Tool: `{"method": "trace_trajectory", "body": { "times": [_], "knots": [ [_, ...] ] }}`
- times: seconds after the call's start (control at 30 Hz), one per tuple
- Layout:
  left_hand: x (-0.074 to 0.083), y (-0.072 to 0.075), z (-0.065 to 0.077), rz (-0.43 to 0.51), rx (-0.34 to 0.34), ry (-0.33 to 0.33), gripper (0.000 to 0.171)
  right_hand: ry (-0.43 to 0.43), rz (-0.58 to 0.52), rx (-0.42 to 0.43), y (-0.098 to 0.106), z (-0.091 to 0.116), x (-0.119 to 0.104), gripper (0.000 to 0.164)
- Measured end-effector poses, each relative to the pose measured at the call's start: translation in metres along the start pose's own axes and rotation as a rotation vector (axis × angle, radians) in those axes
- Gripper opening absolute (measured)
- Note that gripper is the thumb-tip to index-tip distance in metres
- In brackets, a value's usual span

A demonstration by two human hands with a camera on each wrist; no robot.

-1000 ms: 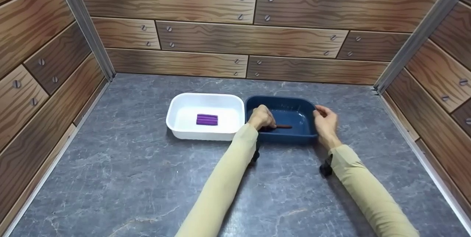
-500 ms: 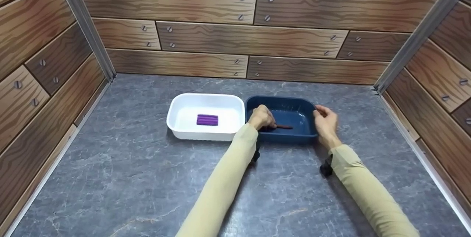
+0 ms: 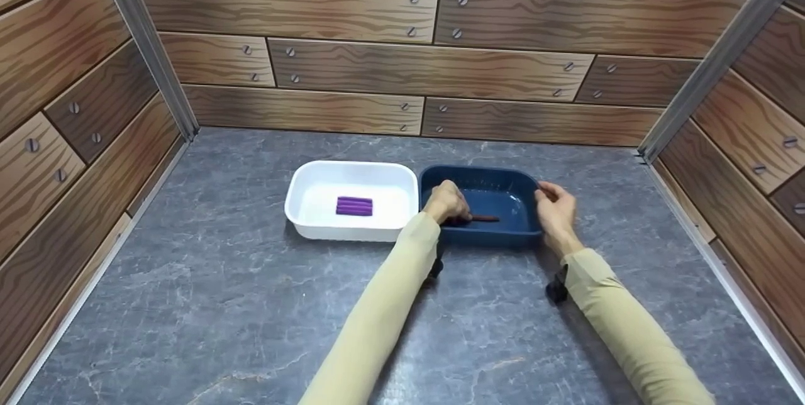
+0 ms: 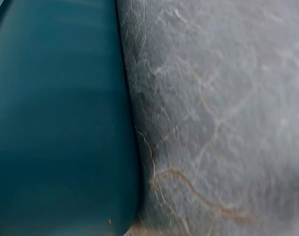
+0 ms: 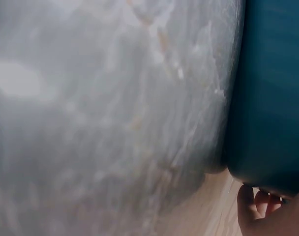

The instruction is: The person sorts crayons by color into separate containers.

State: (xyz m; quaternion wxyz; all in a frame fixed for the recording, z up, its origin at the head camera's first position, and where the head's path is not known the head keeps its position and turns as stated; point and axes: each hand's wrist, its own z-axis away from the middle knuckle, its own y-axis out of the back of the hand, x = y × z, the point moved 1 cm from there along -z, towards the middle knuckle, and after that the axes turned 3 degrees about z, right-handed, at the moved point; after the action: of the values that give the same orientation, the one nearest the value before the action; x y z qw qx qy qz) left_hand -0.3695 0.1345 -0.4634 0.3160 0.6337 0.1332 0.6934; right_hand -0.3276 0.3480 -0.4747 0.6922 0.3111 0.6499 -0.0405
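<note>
In the head view my left hand (image 3: 447,200) reaches down into a dark blue tray (image 3: 481,238). Its curled fingers pinch a thin brown stick (image 3: 485,218) lying low in that tray, and they hide the stick's left part. Against the tray's right end rests my right hand (image 3: 556,213). The right wrist view catches fingers (image 5: 248,204) touching the outside of the tray's end wall. A white tray (image 3: 352,232) stands directly left of the blue one, with several purple sticks (image 3: 354,206) side by side on its floor. Only the tray's outer wall (image 4: 61,118) shows in the left wrist view.
Both trays stand on a grey marbled tabletop (image 3: 207,279). Wood-patterned panels (image 3: 352,68) rise behind and at both sides, with metal posts (image 3: 151,46) at the back corners. A black wrist camera (image 3: 557,289) sits below the right hand.
</note>
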Motion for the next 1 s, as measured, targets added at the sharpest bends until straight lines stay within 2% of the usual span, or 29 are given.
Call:
{"method": "trace_trajectory", "body": {
  "times": [0.13, 0.23, 0.37, 0.5, 0.6, 0.83, 0.9, 1.0],
  "knots": [
    [0.001, 0.003, 0.001, 0.042, 0.000, -0.030, 0.012, -0.005, 0.006, 0.001, -0.001, 0.000, 0.000, 0.037],
    [0.003, 0.006, 0.002, 0.075, 0.003, -0.085, 0.014, -0.008, -0.002, 0.002, -0.001, -0.001, 0.001, 0.038],
    [0.006, 0.012, 0.005, 0.152, -0.033, -0.168, 0.018, -0.007, -0.021, 0.010, -0.001, -0.002, 0.002, 0.037],
    [0.007, 0.017, 0.009, 0.254, -0.064, -0.221, 0.018, -0.005, -0.014, 0.008, -0.002, -0.002, 0.001, 0.038],
    [0.008, 0.024, 0.013, 0.307, -0.078, -0.251, 0.019, -0.010, -0.006, 0.002, -0.002, -0.002, 0.000, 0.038],
    [0.003, 0.044, 0.031, 0.375, -0.085, -0.375, 0.024, -0.015, 0.004, 0.000, 0.000, -0.002, 0.000, 0.038],
    [-0.002, 0.048, 0.036, 0.410, -0.088, -0.390, 0.024, -0.017, 0.004, -0.003, -0.001, -0.002, 0.001, 0.038],
    [-0.011, 0.054, 0.044, 0.476, -0.111, -0.370, 0.024, -0.021, -0.012, 0.000, -0.001, -0.002, 0.001, 0.038]
  ]
}}
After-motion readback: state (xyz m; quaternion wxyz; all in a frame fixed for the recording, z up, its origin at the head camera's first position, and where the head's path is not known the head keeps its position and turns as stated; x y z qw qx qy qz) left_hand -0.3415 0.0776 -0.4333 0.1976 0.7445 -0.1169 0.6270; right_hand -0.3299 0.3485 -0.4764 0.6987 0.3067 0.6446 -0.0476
